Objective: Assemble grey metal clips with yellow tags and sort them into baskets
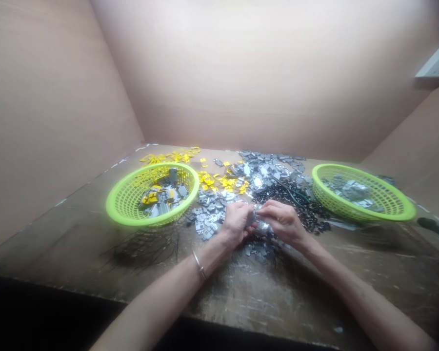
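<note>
Our forearms (157, 300), cropped | counter (259, 300) room near edge | left hand (237, 222) clasps grey piece (250, 219); right hand (282, 222) pinched, contents hidden

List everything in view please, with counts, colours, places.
Baskets: two, lime green, table's left and right
Yellow pieces: many, yellow, table, left basket
Grey pieces: many, grey, table, both baskets
Dark bits: many, black, beside right basket
Slender item: count unclear, dark green, among dark bits
Unclear object: one, dark, right edge
Table: one, brown, beneath
Walls: three, pinkish, left, back, right
Fixture: one, white, upper right
Bracelet: one, silver, left wrist
Left hand: one, bare, centre
Right hand: one, bare, centre
</note>
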`<state>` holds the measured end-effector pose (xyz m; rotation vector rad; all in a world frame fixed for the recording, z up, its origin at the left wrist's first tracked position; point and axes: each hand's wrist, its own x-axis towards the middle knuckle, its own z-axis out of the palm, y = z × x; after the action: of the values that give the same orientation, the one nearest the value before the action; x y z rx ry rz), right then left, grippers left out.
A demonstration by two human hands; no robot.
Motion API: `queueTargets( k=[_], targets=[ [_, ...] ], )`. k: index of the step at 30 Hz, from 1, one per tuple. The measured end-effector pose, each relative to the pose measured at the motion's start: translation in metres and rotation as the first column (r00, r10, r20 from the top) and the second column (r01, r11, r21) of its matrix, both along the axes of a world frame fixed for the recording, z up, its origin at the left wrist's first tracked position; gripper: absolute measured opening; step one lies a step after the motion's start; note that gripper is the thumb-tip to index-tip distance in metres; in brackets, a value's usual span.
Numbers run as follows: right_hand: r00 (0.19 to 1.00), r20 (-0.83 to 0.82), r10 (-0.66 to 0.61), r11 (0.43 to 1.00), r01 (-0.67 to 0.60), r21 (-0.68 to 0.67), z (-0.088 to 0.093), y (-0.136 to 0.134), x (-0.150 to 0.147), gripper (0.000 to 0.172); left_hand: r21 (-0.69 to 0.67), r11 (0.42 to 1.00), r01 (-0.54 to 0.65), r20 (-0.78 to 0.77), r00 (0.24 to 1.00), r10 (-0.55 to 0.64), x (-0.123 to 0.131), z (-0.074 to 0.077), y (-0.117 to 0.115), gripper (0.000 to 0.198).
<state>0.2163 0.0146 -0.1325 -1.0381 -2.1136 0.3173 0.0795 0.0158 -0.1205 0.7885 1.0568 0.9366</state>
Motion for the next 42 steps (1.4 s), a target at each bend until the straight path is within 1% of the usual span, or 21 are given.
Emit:
queueTargets(
  k=[5, 8, 10, 13, 16, 19, 21, 25, 27, 29, 30, 31, 33, 35, 37, 39, 42],
  targets=[
    [0.993, -0.114, -0.015, 0.999, 0.01, -0.043, -0.005, -0.002, -0.005, 0.013, 0.031, 0.996, -0.086, 0.028, 0.996, 0.085, 0.001, -0.004, 0.001, 0.012],
    [0.98, -0.182, -0.075, 0.992, 0.055, -0.11, -0.004, -0.005, -0.009, 0.014, 0.055, 0.991, -0.124, 0.043, 0.992, 0.121, 0.002, -0.008, 0.002, 0.012],
    [0.965, -0.231, -0.123, 0.982, 0.085, -0.167, -0.004, -0.007, -0.012, 0.014, 0.058, 0.989, -0.138, 0.058, 0.989, 0.135, 0.002, -0.009, 0.002, 0.012],
    [0.936, -0.31, -0.167, 0.967, 0.094, -0.238, -0.007, -0.009, -0.017, 0.012, 0.062, 0.987, -0.149, 0.054, 0.988, 0.146, 0.003, -0.009, 0.002, 0.013],
    [0.898, -0.391, -0.203, 0.963, 0.111, -0.245, -0.013, -0.01, -0.022, 0.01, 0.07, 0.984, -0.163, 0.012, 0.987, 0.163, 0.003, -0.01, 0.002, 0.013],
    [0.88, -0.413, -0.235, 0.962, 0.149, -0.229, -0.018, -0.011, -0.025, 0.01, 0.056, 0.988, -0.145, -0.03, 0.989, 0.146, 0.003, -0.014, 0.004, 0.013],
    [0.871, -0.422, -0.252, 0.956, 0.158, -0.246, -0.018, -0.011, -0.027, 0.009, 0.037, 0.991, -0.132, -0.049, 0.99, 0.134, 0.004, -0.015, 0.004, 0.013],
    [0.826, -0.464, -0.32, 0.914, 0.14, -0.382, -0.015, -0.011, -0.028, 0.006, 0.013, 0.995, -0.102, -0.048, 0.994, 0.103, 0.004, -0.015, 0.005, 0.011],
    [0.798, -0.481, -0.363, 0.879, 0.124, -0.46, -0.014, -0.011, -0.027, 0.011, 0.005, 0.998, -0.056, -0.037, 0.998, 0.056, 0.004, -0.014, 0.005, 0.01],
    [0.79, -0.48, -0.382, 0.859, 0.112, -0.5, -0.014, -0.01, -0.026, 0.016, -0.017, 1.0, 0.012, -0.016, 1.0, -0.012, 0.003, -0.014, 0.006, 0.013],
    [0.797, -0.47, -0.38, 0.862, 0.121, -0.492, -0.014, -0.01, -0.025, 0.017, -0.027, 0.999, 0.046, -0.001, 0.999, -0.046, 0.002, -0.013, 0.006, 0.015],
    [0.812, -0.454, -0.366, 0.878, 0.14, -0.458, -0.014, -0.009, -0.024, 0.016, -0.033, 0.997, 0.076, 0.014, 0.997, -0.075, 0.002, -0.013, 0.007, 0.017],
    [0.86, -0.396, -0.32, 0.924, 0.192, -0.329, -0.015, -0.009, -0.022, 0.011, -0.034, 0.994, 0.107, 0.04, 0.994, -0.106, 0.0, -0.012, 0.007, 0.02],
    [0.906, -0.327, -0.268, 0.959, 0.217, -0.184, -0.016, -0.01, -0.021, 0.009, -0.041, 0.993, 0.112, 0.062, 0.992, -0.11, -0.001, -0.011, 0.008, 0.02],
    [0.941, -0.265, -0.209, 0.978, 0.198, -0.068, -0.016, -0.011, -0.021, 0.011, -0.055, 0.994, 0.098, 0.085, 0.992, -0.093, -0.003, -0.011, 0.008, 0.019],
    [0.968, -0.21, -0.139, 0.988, 0.149, 0.031, -0.017, -0.013, -0.021, 0.013, -0.071, 0.995, 0.075, 0.097, 0.993, -0.068, -0.003, -0.011, 0.009, 0.019],
    [0.992, -0.124, -0.038, 0.986, 0.058, 0.159, -0.021, -0.014, -0.021, 0.016, -0.082, 0.995, 0.052, 0.089, 0.995, -0.045, -0.003, -0.014, 0.01, 0.02]
  ],
)
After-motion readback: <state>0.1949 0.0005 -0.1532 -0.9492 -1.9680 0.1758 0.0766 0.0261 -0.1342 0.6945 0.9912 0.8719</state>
